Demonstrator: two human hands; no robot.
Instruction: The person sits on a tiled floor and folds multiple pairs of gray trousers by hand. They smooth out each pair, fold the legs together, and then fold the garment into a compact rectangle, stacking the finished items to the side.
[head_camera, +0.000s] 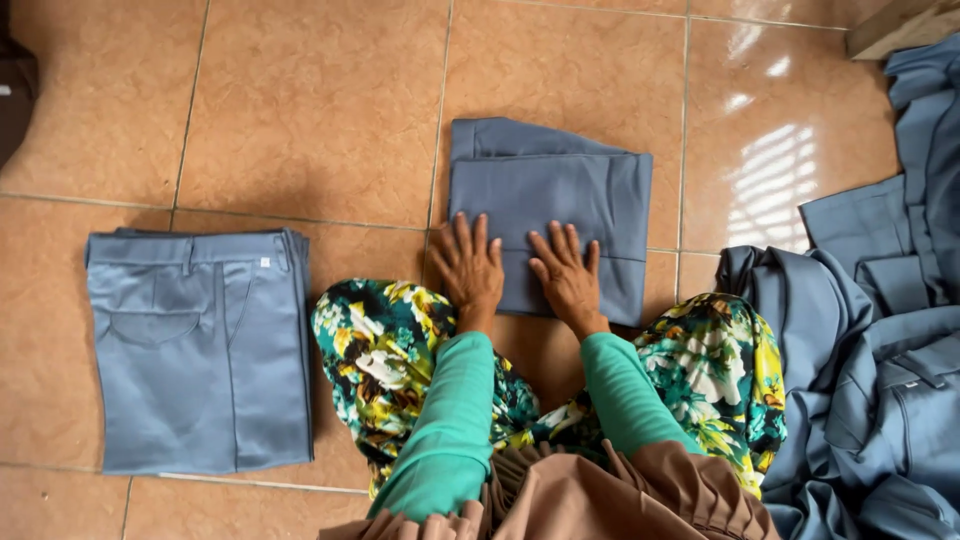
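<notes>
You kneel on glossy tan floor tiles. Your left hand and right hand, fingers spread, press flat on the folded grey trousers; bare tiles lie beyond.

glossy terracotta floor tiles, pale grout lines, window glare

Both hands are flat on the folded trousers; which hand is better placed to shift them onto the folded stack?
Probably the left hand: it presses the folded blue-grey cloth trousers on the side nearer the folded blue-grey stack. The right hand lies farther away.
</notes>
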